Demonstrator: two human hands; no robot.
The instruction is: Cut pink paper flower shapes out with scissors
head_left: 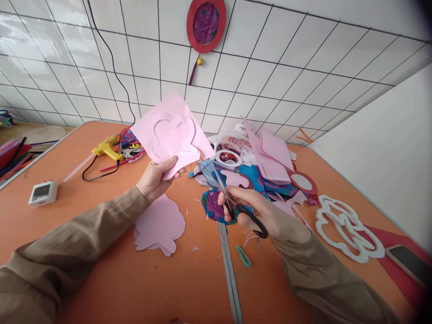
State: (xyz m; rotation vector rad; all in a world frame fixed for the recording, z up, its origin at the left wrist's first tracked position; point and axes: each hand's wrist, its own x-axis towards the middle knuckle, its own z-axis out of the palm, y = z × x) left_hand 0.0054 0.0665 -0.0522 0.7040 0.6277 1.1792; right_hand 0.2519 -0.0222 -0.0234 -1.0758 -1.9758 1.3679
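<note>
My left hand (158,177) pinches the lower edge of a pink paper sheet (173,130), raised above the table. A rounded, wavy outline is drawn on the sheet, and a cut runs along part of it at the right. In my right hand (259,209) are scissors (224,191) with black handles, their blades pointing up and left, a little apart and clear of the paper. Below my left hand lies a small stack of pink cut-out shapes (160,225). Blue and purple floral fabric (214,204) lies beneath the scissors.
A yellow glue gun (108,149) and a white power block (43,193) lie at the left. Folded pink sheets (275,155) sit at the back right. White outline frames (349,227) and a phone (410,263) rest on the right. A green clip (243,256) lies in front.
</note>
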